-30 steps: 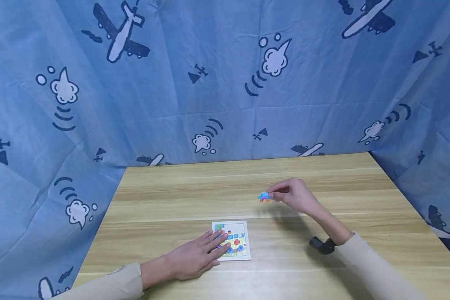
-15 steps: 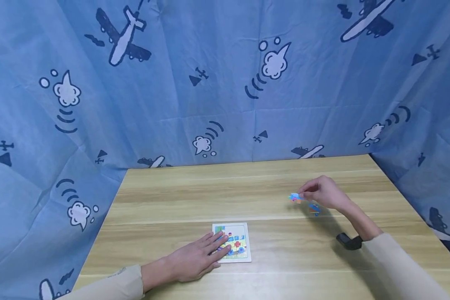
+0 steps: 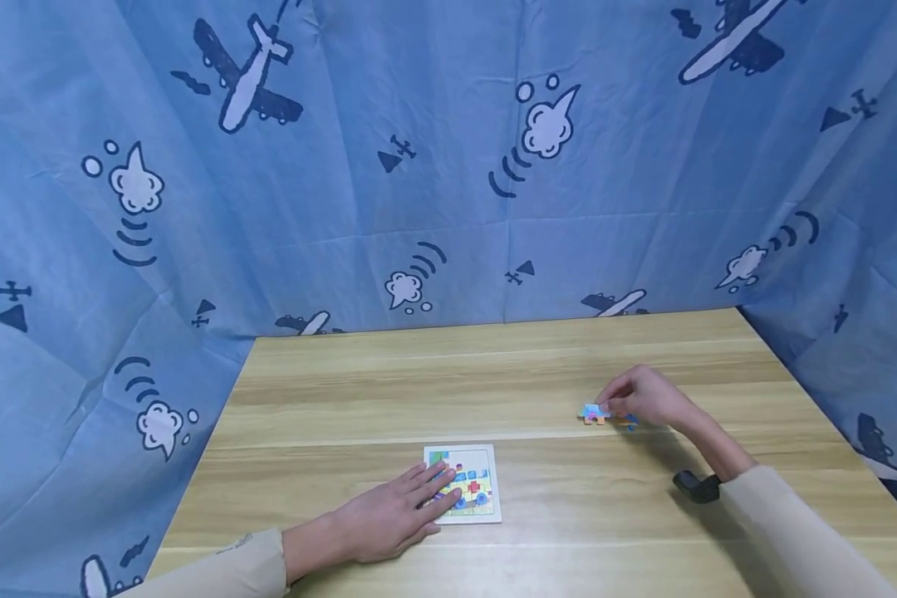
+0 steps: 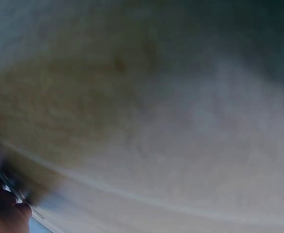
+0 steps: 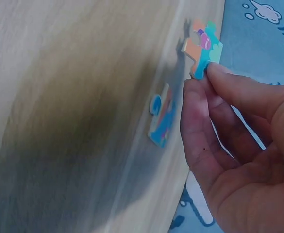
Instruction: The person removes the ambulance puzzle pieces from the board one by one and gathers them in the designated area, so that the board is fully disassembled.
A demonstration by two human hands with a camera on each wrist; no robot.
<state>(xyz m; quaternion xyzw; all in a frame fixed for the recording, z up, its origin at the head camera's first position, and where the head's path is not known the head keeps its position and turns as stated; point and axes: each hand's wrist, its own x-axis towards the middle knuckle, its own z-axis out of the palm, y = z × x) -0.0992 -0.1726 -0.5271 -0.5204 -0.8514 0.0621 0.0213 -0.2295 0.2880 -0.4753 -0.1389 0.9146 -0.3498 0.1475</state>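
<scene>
Between thumb and fingertips my right hand (image 3: 646, 397) pinches a jigsaw puzzle piece (image 5: 204, 48), blue, orange and green with a pink spot. It is held just above the table on the right side. Under that hand a second puzzle piece (image 5: 160, 118), blue with orange, lies on the wood, partly covered in the head view. My left hand (image 3: 389, 511) rests with outstretched fingers on the left part of a white-framed puzzle board (image 3: 497, 498). Pieces in the board show a yellow vehicle with a red cross. The fingers cover some of the picture.
A wood-grain table (image 3: 329, 399) spans the space in front of me. Blue curtain fabric (image 3: 448, 166) with airplanes and clouds surrounds it at the back and sides. A black band (image 3: 697, 487) is on my right wrist. The left wrist view is mostly blurred, close table surface.
My right hand has carried the puzzle piece to the right, then lowered it near the second piece on the table. The left hand stays on the board.
</scene>
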